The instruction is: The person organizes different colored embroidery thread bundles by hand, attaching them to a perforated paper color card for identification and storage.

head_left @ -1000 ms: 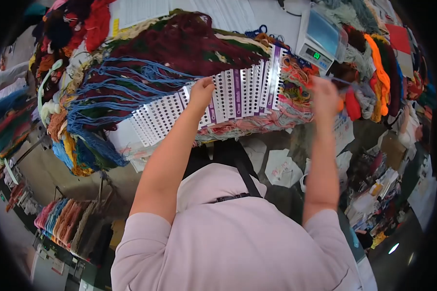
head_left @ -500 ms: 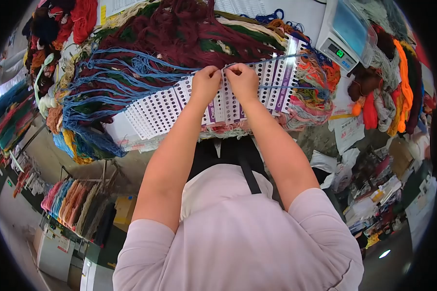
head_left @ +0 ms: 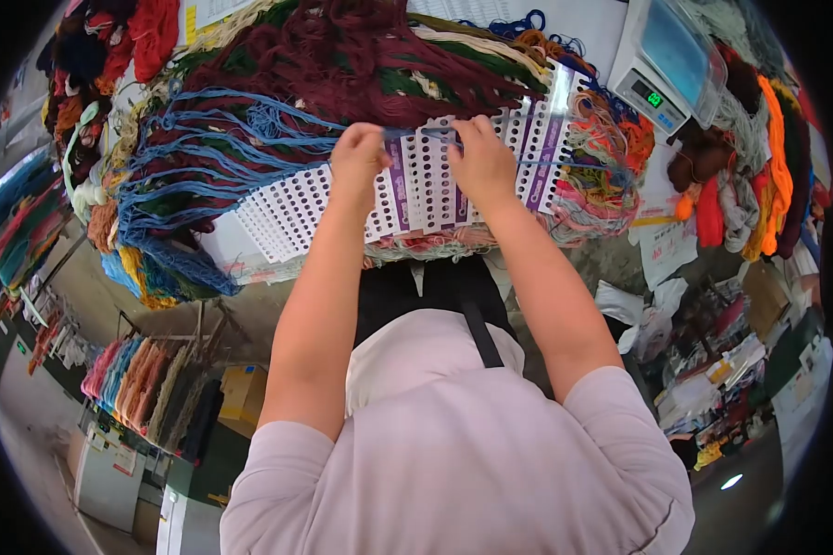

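Note:
Fanned white cards (head_left: 292,208) with rows of punched holes and purple printed strips lie beneath my hands. A length of blue thread stretches across the cards between the hands. My left hand (head_left: 356,165) is closed on the blue thread at its left part, slightly blurred. Over the middle cards, my right hand (head_left: 483,159) pinches the same thread between thumb and forefinger. Blue strands (head_left: 204,153) run from the left side of the cards in loose bundles. Beyond both hands lies a heap of dark maroon thread (head_left: 333,65).
A digital scale (head_left: 652,97) with a clear tray stands at the right rear. Hanks of orange yarn (head_left: 771,166) and other colours lie beside it. Tangled multicoloured thread (head_left: 611,139) borders the cards' right end. A rack of hanging skeins (head_left: 143,384) stands lower left.
My hands have moved apart from close together over the cards. The left went left and the right went slightly right, with blue thread drawn between them.

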Action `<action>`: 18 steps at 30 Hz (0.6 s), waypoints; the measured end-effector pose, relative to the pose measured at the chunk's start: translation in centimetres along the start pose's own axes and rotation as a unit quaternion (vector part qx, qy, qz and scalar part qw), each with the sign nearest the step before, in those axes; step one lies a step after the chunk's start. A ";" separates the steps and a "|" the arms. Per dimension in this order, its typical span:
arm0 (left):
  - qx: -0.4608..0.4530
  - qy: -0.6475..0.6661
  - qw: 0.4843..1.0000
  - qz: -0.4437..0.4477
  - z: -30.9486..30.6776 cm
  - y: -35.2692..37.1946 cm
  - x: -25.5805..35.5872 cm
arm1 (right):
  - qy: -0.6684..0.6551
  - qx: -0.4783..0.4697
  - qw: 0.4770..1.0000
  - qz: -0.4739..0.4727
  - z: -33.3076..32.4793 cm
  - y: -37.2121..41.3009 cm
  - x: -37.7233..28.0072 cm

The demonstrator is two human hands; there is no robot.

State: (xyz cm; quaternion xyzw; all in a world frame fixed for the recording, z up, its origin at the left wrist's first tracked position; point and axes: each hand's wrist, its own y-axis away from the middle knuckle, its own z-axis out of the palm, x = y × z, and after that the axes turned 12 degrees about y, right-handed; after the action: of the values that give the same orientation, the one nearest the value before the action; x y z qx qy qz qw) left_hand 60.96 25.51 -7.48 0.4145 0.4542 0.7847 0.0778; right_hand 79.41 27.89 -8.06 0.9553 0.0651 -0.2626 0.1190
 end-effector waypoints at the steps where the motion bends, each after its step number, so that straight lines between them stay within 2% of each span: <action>1: -0.023 0.151 0.987 -0.041 -0.8 0.6 0.7 | 0.112 -0.015 0.993 -0.032 -0.2 -0.3 0.3; 2: -0.019 0.238 0.965 -0.109 -1.5 1.4 1.4 | 0.132 -0.035 0.991 -0.016 -0.3 -0.6 0.5; 5: -0.197 0.296 0.905 -0.232 -2.3 2.8 2.9 | 0.168 -0.014 0.984 -0.062 -0.9 -1.2 0.4; 7: -0.293 0.292 0.867 -0.278 -1.1 2.5 2.8 | 0.166 0.013 0.981 -0.100 -1.7 -1.6 0.2; 9: -0.260 0.102 0.936 -0.212 1.4 2.5 2.1 | 0.100 0.114 0.965 -0.216 -2.3 -1.3 -0.1; 10: -0.230 -0.017 0.958 -0.169 2.7 1.9 1.5 | 0.103 0.113 0.964 -0.216 -2.2 -1.0 -0.1; 11: -0.249 -0.139 0.954 -0.093 2.3 0.5 0.0 | 0.051 0.097 0.971 -0.214 -1.9 -0.6 -0.2; 12: -0.249 -0.137 0.954 -0.094 2.2 0.0 -0.3 | -0.002 0.081 0.974 -0.211 -1.6 -0.2 -0.2; 13: -0.232 -0.255 0.938 0.007 2.0 -0.4 -0.7 | 0.000 0.079 0.974 -0.211 -1.3 -0.1 -0.1; 14: -0.210 -0.369 0.899 0.108 1.7 -0.7 -1.1 | -0.020 0.039 0.985 -0.165 -0.9 -0.2 -0.1; 15: -0.205 -0.362 0.895 0.160 1.2 -0.2 -0.1 | -0.040 0.001 0.992 -0.118 -0.4 -0.4 0.1; 17: -0.195 -0.293 0.909 0.223 -1.4 -0.2 0.9 | 0.002 -0.036 0.995 -0.093 1.4 -0.9 1.6; 18: -0.196 -0.223 0.944 0.147 -2.6 1.0 3.2 | 0.017 -0.046 0.996 -0.080 2.1 -1.1 1.9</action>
State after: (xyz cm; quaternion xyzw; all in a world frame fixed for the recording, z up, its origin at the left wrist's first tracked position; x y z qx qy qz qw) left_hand 57.25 24.84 -5.53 0.6175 0.1967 0.7485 0.1404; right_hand 79.85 28.52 -11.01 0.9449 0.1555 -0.2515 0.1403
